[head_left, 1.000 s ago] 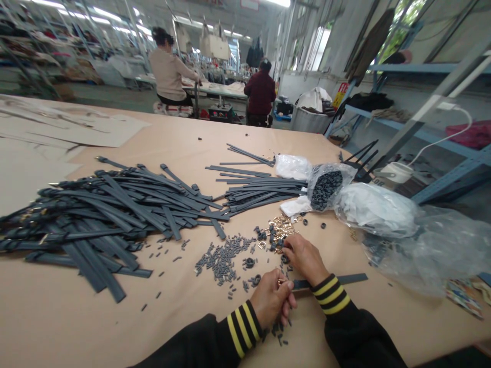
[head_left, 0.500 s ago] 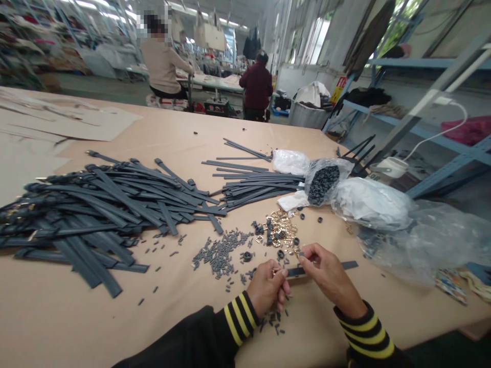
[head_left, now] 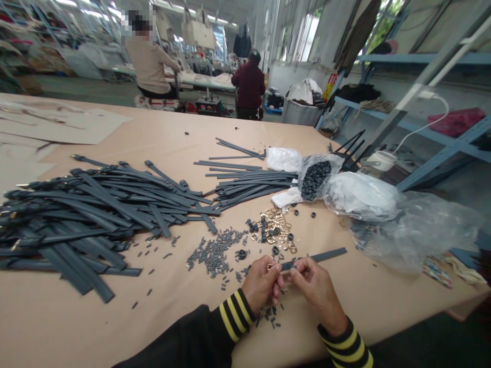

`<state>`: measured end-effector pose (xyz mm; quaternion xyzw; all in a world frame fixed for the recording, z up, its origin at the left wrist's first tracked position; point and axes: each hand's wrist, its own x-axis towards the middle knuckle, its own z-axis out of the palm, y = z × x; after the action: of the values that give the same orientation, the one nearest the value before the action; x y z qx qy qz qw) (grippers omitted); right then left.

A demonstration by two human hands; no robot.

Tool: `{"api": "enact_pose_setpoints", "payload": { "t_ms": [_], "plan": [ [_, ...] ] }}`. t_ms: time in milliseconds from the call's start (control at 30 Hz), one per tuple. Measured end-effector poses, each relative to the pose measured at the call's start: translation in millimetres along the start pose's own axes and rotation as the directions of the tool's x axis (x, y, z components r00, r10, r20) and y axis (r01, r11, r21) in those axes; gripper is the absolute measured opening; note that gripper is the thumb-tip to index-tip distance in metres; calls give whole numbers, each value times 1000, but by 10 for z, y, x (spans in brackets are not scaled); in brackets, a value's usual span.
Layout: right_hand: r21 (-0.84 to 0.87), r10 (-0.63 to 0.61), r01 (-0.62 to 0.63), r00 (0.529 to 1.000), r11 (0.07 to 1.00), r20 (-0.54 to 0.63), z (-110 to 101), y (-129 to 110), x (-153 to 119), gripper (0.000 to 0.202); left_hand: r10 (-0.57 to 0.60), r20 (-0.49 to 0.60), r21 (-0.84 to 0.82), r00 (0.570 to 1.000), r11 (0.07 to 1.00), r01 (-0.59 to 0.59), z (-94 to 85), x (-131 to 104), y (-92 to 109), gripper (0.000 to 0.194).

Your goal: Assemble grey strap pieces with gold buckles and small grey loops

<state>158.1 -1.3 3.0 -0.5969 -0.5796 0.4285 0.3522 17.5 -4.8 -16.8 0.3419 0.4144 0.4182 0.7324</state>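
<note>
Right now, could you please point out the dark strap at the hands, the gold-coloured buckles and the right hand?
Dark strap [head_left: 325,255]: head view, on its flat free length.
Gold-coloured buckles [head_left: 281,223]: head view, near the pile's middle.
Right hand [head_left: 317,287]: head view, on the back of the hand.

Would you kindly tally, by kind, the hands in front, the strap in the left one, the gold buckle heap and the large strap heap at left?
Left hand and right hand: 2
Held strap: 1
Buckle heap: 1
Large strap heap: 1
Total: 5
</note>
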Motion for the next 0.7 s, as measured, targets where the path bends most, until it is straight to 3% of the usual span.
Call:
{"api": "enact_pose_setpoints", "payload": {
  "t_ms": [233,467,700],
  "plan": [
    [15,17,-17,999,1000,-47,62,-11,-3,26,28,4,-1,1000,1000,-28,5,2,-35,27],
    [359,111,-135,990,924,87,-2,-66,-66,28,26,-9,-2,1000,1000,-26,-13,17,-17,27],
    [489,163,-196,981,850,110,-46,-41,-138,23,47,-14,8,999,999,-46,-19,25,-19,29]
  ]
}}
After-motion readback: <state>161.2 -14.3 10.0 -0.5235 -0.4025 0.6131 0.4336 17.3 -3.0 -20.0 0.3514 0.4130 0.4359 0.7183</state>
